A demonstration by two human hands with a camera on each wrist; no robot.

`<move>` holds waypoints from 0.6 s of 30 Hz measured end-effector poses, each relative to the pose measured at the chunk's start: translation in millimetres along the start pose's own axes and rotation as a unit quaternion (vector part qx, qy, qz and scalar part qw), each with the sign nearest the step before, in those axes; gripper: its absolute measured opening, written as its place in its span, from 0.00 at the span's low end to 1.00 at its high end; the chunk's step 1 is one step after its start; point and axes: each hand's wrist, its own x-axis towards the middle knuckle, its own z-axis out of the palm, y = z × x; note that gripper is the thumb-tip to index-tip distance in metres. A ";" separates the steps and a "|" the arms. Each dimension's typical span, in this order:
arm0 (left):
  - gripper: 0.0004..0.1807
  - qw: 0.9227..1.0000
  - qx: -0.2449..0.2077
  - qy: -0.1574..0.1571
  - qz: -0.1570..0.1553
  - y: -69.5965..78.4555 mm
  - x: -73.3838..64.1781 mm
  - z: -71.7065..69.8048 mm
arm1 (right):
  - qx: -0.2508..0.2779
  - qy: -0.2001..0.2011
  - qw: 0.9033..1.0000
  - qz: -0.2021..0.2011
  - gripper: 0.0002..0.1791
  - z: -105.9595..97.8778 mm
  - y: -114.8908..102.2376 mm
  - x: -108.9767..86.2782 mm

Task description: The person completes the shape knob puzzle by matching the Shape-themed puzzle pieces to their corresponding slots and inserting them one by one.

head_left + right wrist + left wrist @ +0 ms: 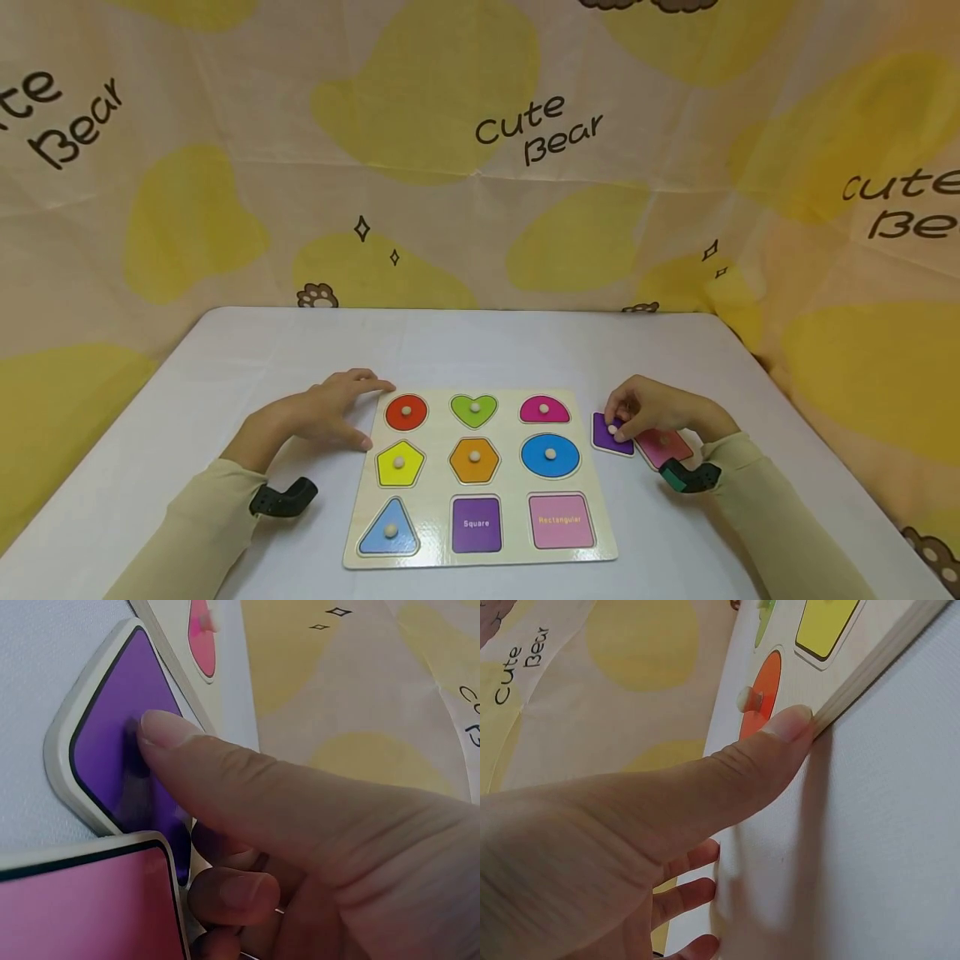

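A wooden shape puzzle board [437, 521] lies flat on the table. My left hand [326, 412] rests at its upper left, index fingertip by the corner and thumb [780, 735] against the side edge, fingers spread. Just right of the board, my right hand [660, 407] pinches the purple square piece [618, 446] at its small white knob [612, 430]. In the right wrist view the thumb [172, 731] covers the knob, and the purple piece lies beside the pink rectangular piece [90, 904]. The board's purple slot [476, 537] reads "Square"; its pink slot [561, 535] reads "Rectangular".
Seated in the board are a red circle [406, 422], green heart, magenta half circle, yellow pentagon, orange hexagon [474, 472], blue oval and blue triangle [388, 546], each with a knob. A patterned cloth [420, 108] hangs behind the white table [480, 342].
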 end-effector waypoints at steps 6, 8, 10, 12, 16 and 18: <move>0.47 1.000 -0.001 0.001 0.002 -1.4 0.2 0.6 | 0.009 0.004 1.000 0.001 0.05 -0.4 2.2 1.1; 0.47 1.000 -0.001 0.002 0.001 -1.7 0.4 0.7 | 0.010 0.007 1.000 0.000 0.05 -1.0 2.4 1.4; 0.47 1.000 0.001 0.002 0.000 -1.8 0.9 0.9 | 0.007 0.012 1.000 -0.001 0.05 -1.5 2.2 1.8; 0.47 1.000 0.003 0.001 -0.003 -2.0 1.3 1.0 | 0.005 0.015 1.000 -0.002 0.06 -2.0 1.6 2.1; 0.47 1.000 0.005 0.001 -0.007 -1.9 1.8 1.5 | 0.000 0.024 1.000 -0.002 0.07 -2.2 0.3 3.4; 0.47 1.000 0.004 0.000 -0.007 -2.0 1.9 1.9 | -0.001 0.029 1.000 -0.005 0.07 -1.5 -0.4 4.0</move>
